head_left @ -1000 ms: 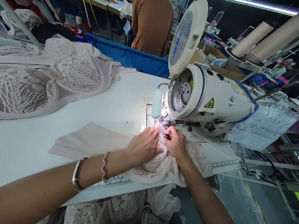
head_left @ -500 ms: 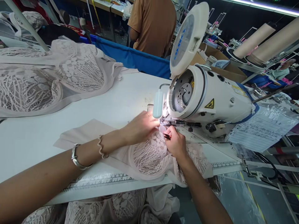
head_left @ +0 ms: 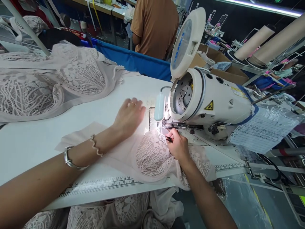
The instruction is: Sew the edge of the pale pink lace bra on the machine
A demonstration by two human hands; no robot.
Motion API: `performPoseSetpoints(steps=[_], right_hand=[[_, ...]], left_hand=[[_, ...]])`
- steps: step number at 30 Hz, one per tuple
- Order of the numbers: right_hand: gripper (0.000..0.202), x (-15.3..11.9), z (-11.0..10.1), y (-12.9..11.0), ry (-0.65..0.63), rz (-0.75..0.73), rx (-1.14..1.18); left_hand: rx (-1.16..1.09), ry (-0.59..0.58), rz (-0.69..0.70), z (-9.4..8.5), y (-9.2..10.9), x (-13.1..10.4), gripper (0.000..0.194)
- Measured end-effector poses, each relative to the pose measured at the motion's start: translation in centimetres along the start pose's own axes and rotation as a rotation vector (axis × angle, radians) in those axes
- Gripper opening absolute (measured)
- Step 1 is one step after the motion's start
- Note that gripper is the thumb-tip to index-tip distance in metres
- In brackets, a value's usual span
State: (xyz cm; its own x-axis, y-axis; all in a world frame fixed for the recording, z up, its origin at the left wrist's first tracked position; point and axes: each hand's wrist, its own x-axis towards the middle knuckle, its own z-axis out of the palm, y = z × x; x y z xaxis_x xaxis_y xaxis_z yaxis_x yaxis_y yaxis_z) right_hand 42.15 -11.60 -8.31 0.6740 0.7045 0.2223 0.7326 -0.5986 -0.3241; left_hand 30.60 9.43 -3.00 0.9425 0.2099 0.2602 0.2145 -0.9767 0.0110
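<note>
A beige lace bra [head_left: 152, 154] lies on the white sewing table, its upper edge running to the lit needle area of a sewing machine [head_left: 214, 98]. My right hand [head_left: 178, 144] is closed at the bra's strap edge, just below the presser area. Between its fingers are dark thread snips [head_left: 169, 139], their blades pointing left; the rest of them is hidden in the hand. My left hand [head_left: 130, 116] is raised off the fabric, left of the needle, somewhat blurred, with loosely bent fingers and nothing visible in them.
A pale green lamp [head_left: 159, 106] hangs beside the needle. More lace bras [head_left: 81, 71] are piled at the left, and others [head_left: 128, 210] hang below the table's front edge. A ruler strip [head_left: 119, 183] runs along that edge. Behind a blue cloth barrier [head_left: 135, 60] is a person [head_left: 154, 28].
My left hand has let go of the fabric by the needle and moved up and left. My right hand stays nearly in place with the snips. The view has shifted slightly.
</note>
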Motion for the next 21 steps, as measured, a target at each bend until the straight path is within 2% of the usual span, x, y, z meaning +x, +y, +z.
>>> performPoseSetpoints(steps=[3, 5, 7, 10, 15, 21], right_hand=[[0.014, 0.0, 0.1, 0.0, 0.012, 0.019, -0.001], [0.012, -0.1, 0.1, 0.0, 0.024, 0.021, 0.011], [0.011, -0.1, 0.0, 0.1, 0.041, 0.0, 0.037], [0.012, -0.3, -0.1, 0.4, 0.093, -0.061, 0.075], [0.016, -0.7, 0.0, 0.4, 0.22, -0.198, 0.02], [0.025, -1.1, 0.1, -0.1, 0.307, -0.348, -0.114]], left_hand=[[-0.1, -0.056, 0.277, 1.2, 3.6, -1.5, 0.047], [-0.068, 0.005, 0.406, 2.9, 5.7, -2.7, 0.041], [-0.002, 0.117, 0.42, 4.4, 6.9, -3.7, 0.044], [0.037, 0.179, 0.406, 5.4, 7.1, -4.1, 0.049], [0.059, 0.129, 0.433, 5.1, 6.7, -3.7, 0.052], [-0.077, 0.123, 0.475, 5.6, 6.2, -3.3, 0.053]])
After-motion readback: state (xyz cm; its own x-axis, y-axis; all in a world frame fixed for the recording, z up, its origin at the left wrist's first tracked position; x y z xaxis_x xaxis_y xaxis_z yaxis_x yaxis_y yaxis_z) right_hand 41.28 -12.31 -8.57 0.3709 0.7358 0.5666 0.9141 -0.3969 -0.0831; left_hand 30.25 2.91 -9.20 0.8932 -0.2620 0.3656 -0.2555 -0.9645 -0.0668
